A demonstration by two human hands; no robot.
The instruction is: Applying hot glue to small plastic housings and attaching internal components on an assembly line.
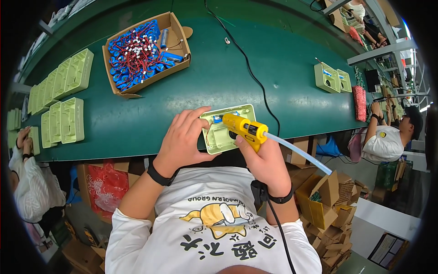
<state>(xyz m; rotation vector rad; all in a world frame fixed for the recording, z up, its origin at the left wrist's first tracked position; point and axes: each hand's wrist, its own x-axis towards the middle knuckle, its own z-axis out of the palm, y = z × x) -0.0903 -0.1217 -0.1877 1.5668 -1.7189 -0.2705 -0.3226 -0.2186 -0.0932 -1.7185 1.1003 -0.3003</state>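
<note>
My left hand grips the left side of a light green plastic housing at the table's near edge, its open side facing up. Inside the housing lies a blue cylindrical battery along the far wall, with a thin wire near my left fingers. A yellow glue gun is in my right hand, its front end over the housing beside the battery. A pale glue stick sticks out of the gun's back. The gun hides its nozzle tip and part of the housing's inside.
A cardboard box of blue batteries with red wires and white connectors stands far left. Green housings line the left side; two more sit far right. A black cable crosses the table. Co-workers sit at both sides.
</note>
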